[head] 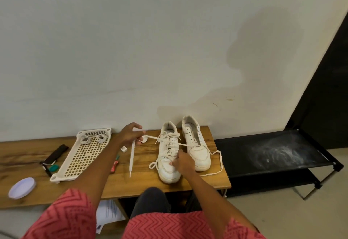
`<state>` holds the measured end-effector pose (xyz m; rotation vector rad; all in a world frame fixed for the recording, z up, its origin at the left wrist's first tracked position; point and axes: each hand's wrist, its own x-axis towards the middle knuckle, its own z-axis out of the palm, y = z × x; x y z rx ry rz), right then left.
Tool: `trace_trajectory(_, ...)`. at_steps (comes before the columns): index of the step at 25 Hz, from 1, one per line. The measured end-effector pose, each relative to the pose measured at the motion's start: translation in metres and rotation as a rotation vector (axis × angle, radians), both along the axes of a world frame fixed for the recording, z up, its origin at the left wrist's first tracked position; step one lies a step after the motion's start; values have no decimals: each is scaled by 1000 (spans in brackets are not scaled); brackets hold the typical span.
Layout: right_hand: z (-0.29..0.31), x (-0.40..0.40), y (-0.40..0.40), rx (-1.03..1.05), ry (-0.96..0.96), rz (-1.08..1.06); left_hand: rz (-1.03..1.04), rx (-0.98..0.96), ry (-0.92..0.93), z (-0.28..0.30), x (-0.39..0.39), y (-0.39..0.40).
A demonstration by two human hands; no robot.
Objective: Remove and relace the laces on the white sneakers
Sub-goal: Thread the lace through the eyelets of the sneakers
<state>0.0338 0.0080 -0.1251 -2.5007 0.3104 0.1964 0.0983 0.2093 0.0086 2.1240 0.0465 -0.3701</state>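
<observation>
Overhead, left hand [131, 134] pinching lace [132, 154]

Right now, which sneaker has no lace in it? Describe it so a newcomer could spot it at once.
Find the wooden bench against the wall, then the two white sneakers standing side by side at its right end. The unlaced sneaker is the right-hand one, nearer the black rack. Its eyelets are bare and its tongue open, while the laced sneaker beside it carries crossed laces.
</observation>
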Motion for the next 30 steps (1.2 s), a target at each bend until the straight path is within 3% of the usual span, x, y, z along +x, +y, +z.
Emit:
trace_trajectory(4,6,-3,-5,53,-41,44,-82,-300,122,33,-16,-11)
trace_trajectory(7,28,-8,-13,322,-90,78,-83,-443,150,43,-28,-15)
trace_trajectory(10,81,-15,-23,716,-215,-30,-30,-453,72,43,-40,-24)
trace_trajectory(12,124,-12,-30,860,-316,-89,24,-420,-7,39,-42,-31)
trace_trajectory(18,230,-9,-47,848,-563,-13,34,-164,-262,60,-48,-67)
trace_trajectory(22,275,-13,-45,773,-665,60,7,-314,-288,99,-53,-93)
trace_trajectory(28,280,-20,-49,499,-625,89,-110,-318,-259,112,-61,-111)
trace_trajectory(30,258,-15,-62,289,-465,156,-98,-291,-348,111,-64,-117)
